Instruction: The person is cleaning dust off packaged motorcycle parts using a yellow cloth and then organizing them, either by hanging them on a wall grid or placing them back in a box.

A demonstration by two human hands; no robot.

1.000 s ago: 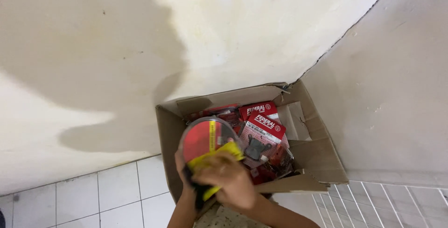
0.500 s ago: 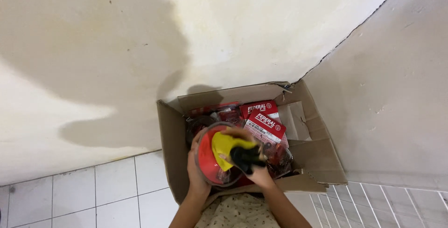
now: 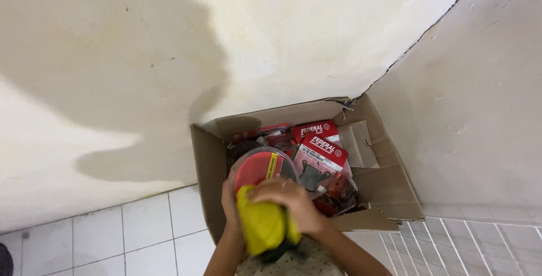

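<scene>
My right hand (image 3: 285,200) is now lying over the top of the yellow cloth (image 3: 262,225), fingers curled down and gripping it, where half a second ago it was holding a dark thing beside the yellow and further up in the box. The cloth is now sitting lower, nearer my body, pressed against the near edge of the round red container (image 3: 261,167). My left hand (image 3: 230,197) is still cupping the left side of that container, fingers wrapped around its rim, as it was before. The container is sitting over the front left part of the open cardboard box (image 3: 384,185), which is standing in the corner where the two walls (image 3: 282,39) meet, on the white tiled floor (image 3: 141,236).

Behind the container, red packets (image 3: 322,149) with dark parts inside are lying in the box, unchanged. Something dark is peeking out under the cloth at the bottom edge; I cannot tell what it is. My forearms are being cut off by the frame, and the lower half of the container is being hidden by my hands and the cloth
</scene>
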